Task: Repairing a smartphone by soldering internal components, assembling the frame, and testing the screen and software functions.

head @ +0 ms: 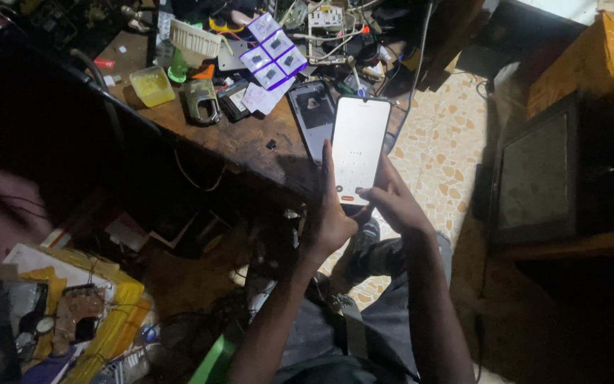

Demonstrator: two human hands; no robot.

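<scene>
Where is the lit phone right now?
In the head view, the lit phone sits centre frame, held in both hands, beside the opened phone back on the workbench.

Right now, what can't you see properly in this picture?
Head view only:
- Smartphone screen: glare washes out its marks.
- Left hand: fingers hidden behind the phone.
- Right hand: thumb tip covers the lower edge.
- Cluttered workbench: small parts blurred; left side lost in shadow.

Bare forearms, grey trousers [385, 320], dark shoes [367, 235].

Lit white phone screen [358, 146] (rectangular) below purple-white blister packs [273, 51] on bench.
</scene>
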